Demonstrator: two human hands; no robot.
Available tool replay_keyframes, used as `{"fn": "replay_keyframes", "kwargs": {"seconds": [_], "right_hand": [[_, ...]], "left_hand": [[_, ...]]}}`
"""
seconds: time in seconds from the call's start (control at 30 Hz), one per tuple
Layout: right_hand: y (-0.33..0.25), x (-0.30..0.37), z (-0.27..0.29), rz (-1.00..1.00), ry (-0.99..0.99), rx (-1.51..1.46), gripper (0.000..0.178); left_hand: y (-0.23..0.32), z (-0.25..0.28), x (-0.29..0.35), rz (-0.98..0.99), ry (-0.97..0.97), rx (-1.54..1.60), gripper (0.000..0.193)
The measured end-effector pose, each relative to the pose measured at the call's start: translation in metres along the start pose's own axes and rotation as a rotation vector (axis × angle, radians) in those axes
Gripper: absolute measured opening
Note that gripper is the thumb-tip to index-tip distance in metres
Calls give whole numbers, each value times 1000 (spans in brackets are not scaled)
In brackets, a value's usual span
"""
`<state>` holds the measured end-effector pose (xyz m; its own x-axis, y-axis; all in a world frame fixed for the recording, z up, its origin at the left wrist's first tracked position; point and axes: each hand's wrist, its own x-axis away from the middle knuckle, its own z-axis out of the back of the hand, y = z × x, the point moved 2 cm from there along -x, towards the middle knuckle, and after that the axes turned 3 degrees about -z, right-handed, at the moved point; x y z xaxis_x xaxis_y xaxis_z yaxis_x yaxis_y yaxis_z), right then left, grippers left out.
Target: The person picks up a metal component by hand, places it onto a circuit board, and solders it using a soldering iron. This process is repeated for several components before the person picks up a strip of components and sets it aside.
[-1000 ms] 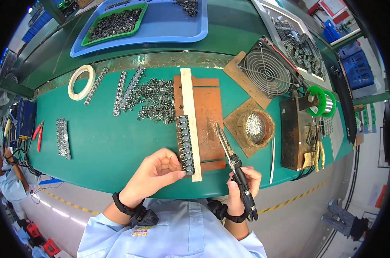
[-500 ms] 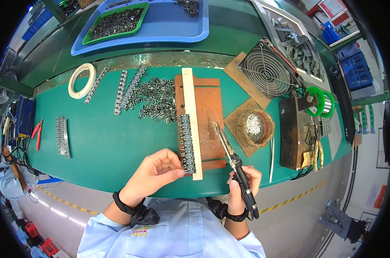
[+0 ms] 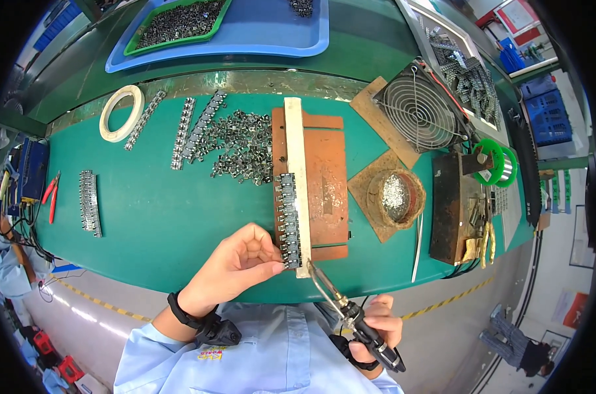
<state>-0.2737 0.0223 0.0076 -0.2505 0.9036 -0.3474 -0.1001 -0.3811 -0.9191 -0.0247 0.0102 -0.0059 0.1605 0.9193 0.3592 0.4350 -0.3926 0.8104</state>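
Observation:
A row of small black electronic parts (image 3: pixel 289 220) lies along the left side of a pale bar (image 3: pixel 295 141) on a brown board (image 3: pixel 327 184). My left hand (image 3: pixel 245 259) is closed at the row's near end, thumb and forefinger pinched on the last part there. In my right hand (image 3: pixel 377 325) is a black-handled soldering iron (image 3: pixel 360 322), its metal tip close to the near end of the pale bar. Whether the tip touches anything there I cannot tell. Many loose small metal parts (image 3: pixel 242 148) are heaped left of the board.
Right of the board are a round pot of silvery bits (image 3: pixel 394 197), a fan (image 3: pixel 419 108), a metal box (image 3: pixel 452 210) and a green solder spool (image 3: pixel 492 161). Leftward lie a tape roll (image 3: pixel 122 113), part strips (image 3: pixel 90 203) and red pliers (image 3: pixel 51 196). A blue tray (image 3: pixel 272 46) stands behind.
My right hand has brought the soldering iron down, from over the brown board to the near end of the pale bar. My left hand keeps its pinch on the row; the view has shifted slightly.

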Motion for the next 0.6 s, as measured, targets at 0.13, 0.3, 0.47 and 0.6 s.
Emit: {"fn": "replay_keyframes", "kwargs": {"seconds": [0.13, 0.3, 0.47, 0.6], "right_hand": [[-1, -2, -2, 4, -68, 45, 41], [0, -3, -6, -25, -100, 31, 39], [7, 1, -9, -31, -108, 30, 40], [8, 1, -9, -52, -101, 8, 39]], "left_hand": [[-1, 0, -1, -5, -1, -8, 19], [-2, -1, 0, -9, 22, -9, 20], [-2, 0, 0, -16, 33, -10, 21], [-2, 0, -1, -16, 36, -12, 21]]}}
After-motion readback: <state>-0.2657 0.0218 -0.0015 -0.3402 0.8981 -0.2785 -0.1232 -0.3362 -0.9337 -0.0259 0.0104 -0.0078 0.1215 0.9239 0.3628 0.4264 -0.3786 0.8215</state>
